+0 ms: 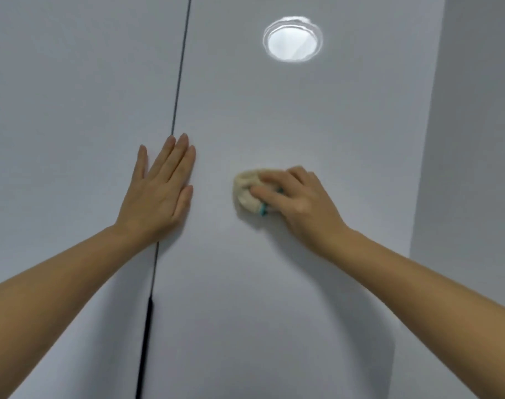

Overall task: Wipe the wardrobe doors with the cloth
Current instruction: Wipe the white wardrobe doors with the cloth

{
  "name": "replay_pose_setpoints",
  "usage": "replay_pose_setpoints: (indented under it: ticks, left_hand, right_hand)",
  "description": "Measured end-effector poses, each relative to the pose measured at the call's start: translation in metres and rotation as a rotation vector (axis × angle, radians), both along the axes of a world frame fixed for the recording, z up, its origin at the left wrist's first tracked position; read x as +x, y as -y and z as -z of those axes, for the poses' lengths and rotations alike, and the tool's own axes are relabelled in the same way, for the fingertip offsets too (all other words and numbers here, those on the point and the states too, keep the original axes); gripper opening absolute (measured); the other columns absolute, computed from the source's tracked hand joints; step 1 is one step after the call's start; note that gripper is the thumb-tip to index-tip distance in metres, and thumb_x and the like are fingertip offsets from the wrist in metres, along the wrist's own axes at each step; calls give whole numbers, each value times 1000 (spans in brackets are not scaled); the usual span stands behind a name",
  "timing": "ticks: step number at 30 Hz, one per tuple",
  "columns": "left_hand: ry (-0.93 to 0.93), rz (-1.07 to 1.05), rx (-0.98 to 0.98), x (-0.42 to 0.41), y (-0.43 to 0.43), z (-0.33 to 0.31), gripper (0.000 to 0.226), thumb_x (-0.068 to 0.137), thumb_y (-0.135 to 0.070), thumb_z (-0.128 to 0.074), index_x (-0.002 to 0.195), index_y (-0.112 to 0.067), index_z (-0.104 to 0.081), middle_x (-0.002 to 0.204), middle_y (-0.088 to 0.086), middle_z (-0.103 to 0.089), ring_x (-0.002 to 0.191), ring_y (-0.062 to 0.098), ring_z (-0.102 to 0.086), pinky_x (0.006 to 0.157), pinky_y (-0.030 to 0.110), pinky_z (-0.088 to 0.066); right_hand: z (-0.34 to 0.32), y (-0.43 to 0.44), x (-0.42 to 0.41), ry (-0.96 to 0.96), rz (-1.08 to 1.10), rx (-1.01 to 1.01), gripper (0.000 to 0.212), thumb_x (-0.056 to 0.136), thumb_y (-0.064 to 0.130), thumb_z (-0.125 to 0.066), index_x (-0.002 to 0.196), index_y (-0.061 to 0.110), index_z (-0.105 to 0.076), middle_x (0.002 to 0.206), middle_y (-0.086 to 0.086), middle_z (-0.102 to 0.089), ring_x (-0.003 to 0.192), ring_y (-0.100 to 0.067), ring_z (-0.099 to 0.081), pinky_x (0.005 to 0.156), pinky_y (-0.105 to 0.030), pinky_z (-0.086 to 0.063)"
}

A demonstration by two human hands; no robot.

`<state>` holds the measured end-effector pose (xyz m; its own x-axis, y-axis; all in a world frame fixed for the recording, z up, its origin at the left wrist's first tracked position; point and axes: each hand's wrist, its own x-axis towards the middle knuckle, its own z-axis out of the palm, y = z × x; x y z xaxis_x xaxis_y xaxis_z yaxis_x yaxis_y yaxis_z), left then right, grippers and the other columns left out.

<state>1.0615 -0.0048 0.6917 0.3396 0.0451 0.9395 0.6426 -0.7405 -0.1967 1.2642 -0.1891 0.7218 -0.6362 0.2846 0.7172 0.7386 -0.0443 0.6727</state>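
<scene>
Cloth (pixel 247 190) bunched into lump, long axis roughly up-down on right wardrobe door (pixel 303 116), slightly tilted. Cream, soft, teal edging at lower end. Right hand (pixel 298 197) grip clenched on cloth, pressing it to door. Left hand (pixel 159 194) released, flat, fingers up, across dark seam (pixel 177 82) between doors. Round light reflection (pixel 293 38) above.

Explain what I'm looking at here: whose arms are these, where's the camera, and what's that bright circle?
There is no machine: a person's two bare arms reach forward, seen from one wide-angle camera on their head. The flat pale grey surface is the wardrobe doors, split by a dark vertical gap. The left hand lies flat and open across that gap, holding nothing. The right hand presses a crumpled cream cloth with a teal edge against the right-hand door. The bright circle looks like a round light reflected in the glossy door.
</scene>
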Motion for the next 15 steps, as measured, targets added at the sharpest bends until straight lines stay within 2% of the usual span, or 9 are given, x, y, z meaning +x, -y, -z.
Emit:
replay_pose_setpoints:
  ticks: [3,5,10,15]
  left_hand:
    - [27,-17,-50,-18,-14,9,62,97,-32,-19,153,-10,-6,161,4,1,148,17,5,118,50,3]
    - [39,-31,-73,-27,-25,15,61,97,-33,-18,153,-11,-3,161,3,3,148,16,7,118,50,4]
    - [-17,-24,-14,-43,-44,32,61,98,-32,-20,152,-8,-5,160,7,-1,148,20,3,117,54,3]
    - [-139,24,124,-44,-44,59,59,98,-28,-26,151,-5,-14,159,12,-10,147,26,-7,114,61,-4]
  right_hand:
    - [-19,-41,-43,-161,-24,100,38,73,-5,-69,107,12,-71,116,-12,-64,89,-35,-55,69,-41,-46]
    - [-16,-62,-61,-211,-34,119,37,73,-5,-70,106,11,-70,118,-12,-63,89,-36,-56,71,-39,-45]
    - [37,-81,-72,-63,-50,31,33,81,-8,-59,107,9,-70,116,-15,-64,86,-29,-49,66,-38,-40]
    - [123,-79,-81,-8,-128,-154,22,95,-2,-49,107,6,-66,114,-19,-65,78,-30,-58,67,-36,-46]
